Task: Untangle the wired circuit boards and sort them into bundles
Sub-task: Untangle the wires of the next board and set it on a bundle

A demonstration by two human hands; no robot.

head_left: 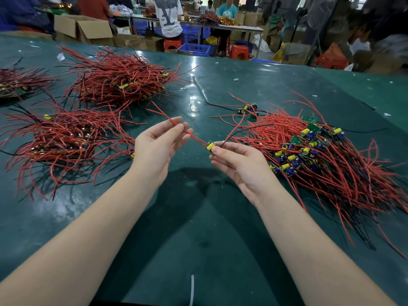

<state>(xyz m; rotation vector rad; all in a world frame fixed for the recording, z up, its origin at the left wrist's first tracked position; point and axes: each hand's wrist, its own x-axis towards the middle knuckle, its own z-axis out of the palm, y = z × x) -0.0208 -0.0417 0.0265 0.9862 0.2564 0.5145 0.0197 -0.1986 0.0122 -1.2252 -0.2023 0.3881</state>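
Above the green table, my right hand [239, 162] pinches a small circuit board [211, 147] with a yellow part. Its two red wires [194, 135] run up and left through the fingertips of my left hand [157, 145], which pinches them loosely. A black wire and another red one curl off the board to the right. A tangled heap of boards with red wires [326, 155] lies right of my hands. Two sorted-looking piles lie left: a near one [66, 138] and a far one [119, 78].
A further wire pile [19, 81] sits at the far left edge. A few loose boards [250, 108] lie behind the right heap. The green table [198, 228] has a white strip [192, 290] near its front. People, cardboard boxes and red stools stand beyond the table.
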